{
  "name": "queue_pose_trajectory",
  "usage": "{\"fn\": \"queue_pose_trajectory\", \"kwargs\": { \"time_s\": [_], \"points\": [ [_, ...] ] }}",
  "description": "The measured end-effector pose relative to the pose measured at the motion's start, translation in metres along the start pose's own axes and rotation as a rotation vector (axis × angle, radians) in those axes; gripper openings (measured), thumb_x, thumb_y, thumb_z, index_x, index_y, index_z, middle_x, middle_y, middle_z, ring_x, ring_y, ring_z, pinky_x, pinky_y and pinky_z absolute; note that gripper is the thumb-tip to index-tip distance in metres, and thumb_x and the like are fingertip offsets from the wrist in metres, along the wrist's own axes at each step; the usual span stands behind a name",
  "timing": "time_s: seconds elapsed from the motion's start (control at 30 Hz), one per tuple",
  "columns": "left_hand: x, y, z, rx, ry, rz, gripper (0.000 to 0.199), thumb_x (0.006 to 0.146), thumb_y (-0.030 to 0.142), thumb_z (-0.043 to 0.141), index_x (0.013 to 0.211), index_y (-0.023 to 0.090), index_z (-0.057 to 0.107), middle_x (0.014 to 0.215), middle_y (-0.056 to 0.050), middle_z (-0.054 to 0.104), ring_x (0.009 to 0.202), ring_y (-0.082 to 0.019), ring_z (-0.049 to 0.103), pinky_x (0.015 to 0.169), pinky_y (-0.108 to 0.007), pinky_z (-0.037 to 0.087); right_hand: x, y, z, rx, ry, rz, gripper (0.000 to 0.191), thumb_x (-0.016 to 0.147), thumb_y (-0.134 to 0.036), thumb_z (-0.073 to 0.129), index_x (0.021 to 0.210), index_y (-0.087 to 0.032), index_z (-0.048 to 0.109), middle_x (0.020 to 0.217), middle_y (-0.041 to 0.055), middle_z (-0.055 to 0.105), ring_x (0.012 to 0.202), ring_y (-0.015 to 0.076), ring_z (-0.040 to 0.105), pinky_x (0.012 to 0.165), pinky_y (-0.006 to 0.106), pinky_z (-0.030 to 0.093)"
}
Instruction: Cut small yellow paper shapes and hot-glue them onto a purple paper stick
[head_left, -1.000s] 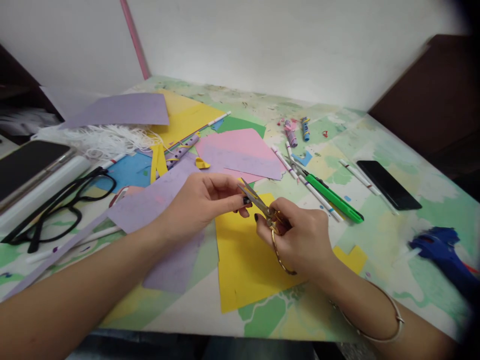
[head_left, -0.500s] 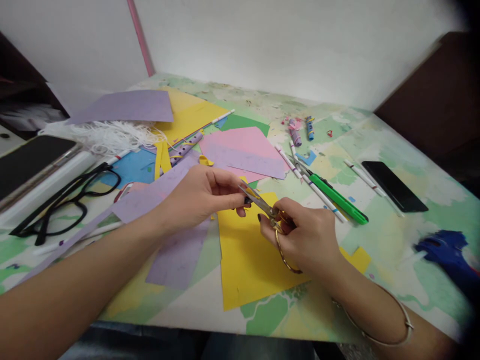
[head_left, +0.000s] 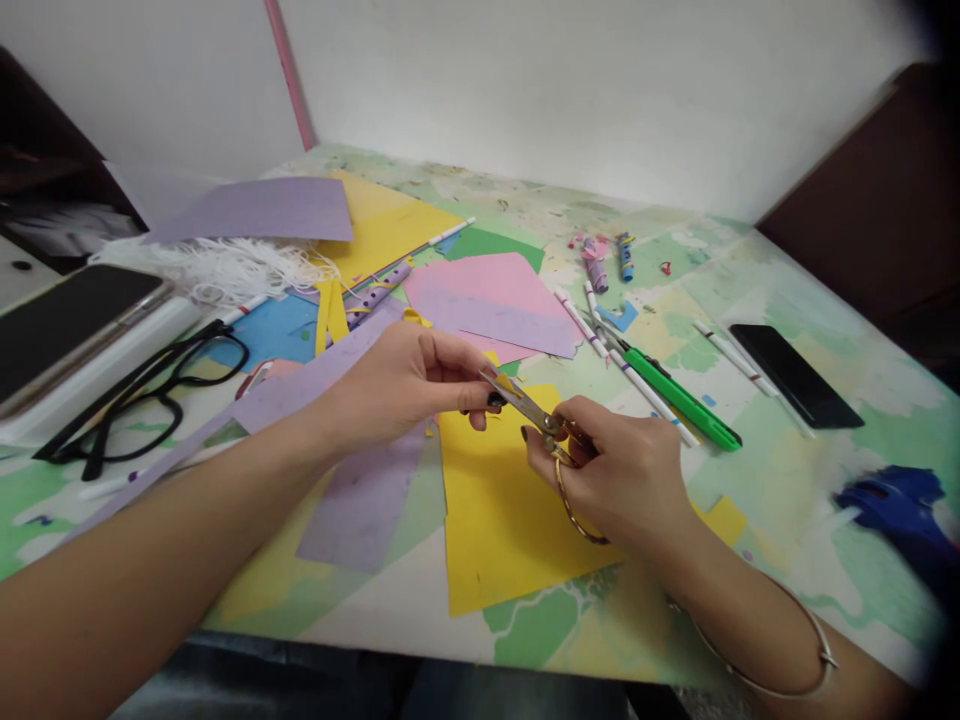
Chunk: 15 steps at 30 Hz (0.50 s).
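Observation:
My right hand (head_left: 615, 465) grips a pair of scissors (head_left: 534, 410) with gold-coloured handles, the blades pointing up and left. At the blades shows a small piece of yellow paper (head_left: 510, 384). My left hand (head_left: 435, 385) pinches at the blade tips, thumb against fingers, and the paper runs into its grasp, mostly hidden. Under both hands lies a yellow sheet (head_left: 502, 530) on the table. A long purple paper strip (head_left: 364, 505) passes below my left wrist.
Black eyeglasses (head_left: 161, 400) and a tablet-like device (head_left: 75, 310) lie at left. A green box cutter (head_left: 679, 395), white sticks and a phone (head_left: 795, 375) are at right, near a blue glue gun (head_left: 892, 500). Pink paper (head_left: 480, 280) and white string (head_left: 225, 268) lie behind.
The view has shifted slightly, so everything sits a little further right. The yellow piece at the scissor blades has changed its angle slightly. Both hands keep their grips.

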<state>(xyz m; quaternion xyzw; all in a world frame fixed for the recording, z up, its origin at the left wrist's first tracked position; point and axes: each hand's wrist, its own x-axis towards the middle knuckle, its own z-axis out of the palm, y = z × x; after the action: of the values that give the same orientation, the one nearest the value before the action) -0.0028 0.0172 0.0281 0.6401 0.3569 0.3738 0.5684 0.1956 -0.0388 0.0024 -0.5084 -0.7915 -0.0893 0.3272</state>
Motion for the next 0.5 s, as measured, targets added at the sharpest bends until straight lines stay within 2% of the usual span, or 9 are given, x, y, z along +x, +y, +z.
{"fn": "queue_pose_trajectory", "kwargs": {
  "time_s": [0.27, 0.5],
  "points": [
    [0.0015, 0.0009, -0.0019, 0.026, 0.007, 0.024, 0.012, 0.065, 0.008, 0.07, 0.064, 0.019, 0.076, 0.049, -0.001, 0.065, 0.044, -0.013, 0.059, 0.047, -0.022, 0.045, 0.0014, 0.0005, 0.0003, -0.027, -0.001, -0.017, 0.021, 0.076, -0.029, 0.06, 0.06, -0.017, 0.055, 0.04, -0.0061, 0.049, 0.034, 0.0068, 0.046, 0.04, 0.02, 0.029],
    [0.0025, 0.002, -0.0035, 0.045, -0.013, 0.003, 0.018, 0.065, 0.003, 0.066, 0.067, 0.018, 0.076, 0.05, 0.003, 0.063, 0.045, -0.009, 0.058, 0.048, -0.019, 0.046, 0.0003, 0.0008, 0.0004, -0.045, -0.005, -0.023, 0.022, 0.077, -0.031, 0.061, 0.06, -0.017, 0.057, 0.04, -0.0063, 0.049, 0.034, 0.0068, 0.046, 0.04, 0.02, 0.029]
  ]
}}
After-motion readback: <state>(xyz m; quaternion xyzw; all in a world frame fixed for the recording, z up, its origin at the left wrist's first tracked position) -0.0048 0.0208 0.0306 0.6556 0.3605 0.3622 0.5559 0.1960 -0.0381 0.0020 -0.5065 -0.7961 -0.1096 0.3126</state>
